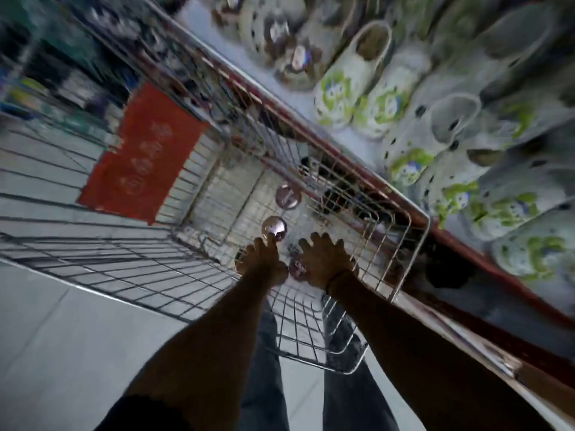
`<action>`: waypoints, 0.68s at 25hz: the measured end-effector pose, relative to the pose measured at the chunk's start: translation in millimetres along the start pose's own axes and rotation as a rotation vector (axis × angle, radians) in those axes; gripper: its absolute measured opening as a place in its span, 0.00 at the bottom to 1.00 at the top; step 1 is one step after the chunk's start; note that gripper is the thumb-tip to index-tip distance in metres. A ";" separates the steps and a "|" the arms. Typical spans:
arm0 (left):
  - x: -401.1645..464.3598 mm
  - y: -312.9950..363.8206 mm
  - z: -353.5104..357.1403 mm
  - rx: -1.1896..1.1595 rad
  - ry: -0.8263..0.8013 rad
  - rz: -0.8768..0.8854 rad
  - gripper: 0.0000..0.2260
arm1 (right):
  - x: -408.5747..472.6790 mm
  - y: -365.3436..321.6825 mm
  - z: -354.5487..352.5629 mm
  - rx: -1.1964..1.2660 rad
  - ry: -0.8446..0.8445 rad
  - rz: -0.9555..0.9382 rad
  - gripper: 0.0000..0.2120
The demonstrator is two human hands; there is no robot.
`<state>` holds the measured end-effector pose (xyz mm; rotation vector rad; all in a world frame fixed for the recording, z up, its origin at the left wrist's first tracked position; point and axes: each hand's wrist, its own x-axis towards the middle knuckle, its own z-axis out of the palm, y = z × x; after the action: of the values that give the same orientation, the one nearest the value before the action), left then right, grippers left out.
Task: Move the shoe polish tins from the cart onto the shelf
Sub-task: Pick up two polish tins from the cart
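1. Wire cart (pixel 401 219) parked just beside the shelf (pixel 367 163), red-edged, running diagonally along the right of the view; frame heavily motion-blurred.
2. Red panel (pixel 140 147) fixed to the far end of the cart basket.
3. Shoe polish tins in the cart bottom, none seen on the shelf: far tin (pixel 288 196) lying flat, clear of both hands; middle tin (pixel 273 228) nearer, shiny lid up.
4. Left hand (pixel 263 262) reaching down into the basket, fingers extended, one fingertip touching the near edge of the middle tin — no grip closed on it.
5. Right hand (pixel 325 259) alongside, fingers spread, lowered over further tins; near tin (pixel 297 269) partly showing between the two hands. Contact with it not discernible through the blur.
6. Dark band visible at the right wrist.
7. Shelf surface occupied by rows of pale clogs (pixel 351 79) with green print — well apart from the hands.
8. Dark trouser legs (pixel 264 368) visible below the cart.
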<state>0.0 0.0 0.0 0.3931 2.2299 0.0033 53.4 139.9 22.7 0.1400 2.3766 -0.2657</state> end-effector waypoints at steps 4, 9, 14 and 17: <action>32.0 -0.4 60.8 0.144 -0.180 0.110 0.25 | 31.4 -16.2 52.2 -0.074 -0.148 -0.066 0.28; 35.4 -2.3 70.2 0.223 -0.053 0.022 0.26 | 36.0 -18.2 77.1 -0.113 -0.063 -0.058 0.26; -9.2 1.6 7.5 0.049 -0.049 -0.013 0.36 | 7.7 -16.7 22.5 -0.067 -0.050 -0.026 0.38; -42.3 1.2 -50.7 -0.066 0.075 0.037 0.37 | -12.0 -18.4 -40.1 -0.023 0.092 -0.031 0.38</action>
<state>-13.2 -4.1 64.6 0.4044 2.2897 0.1130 32.4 130.9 62.3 0.1063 2.4739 -0.2512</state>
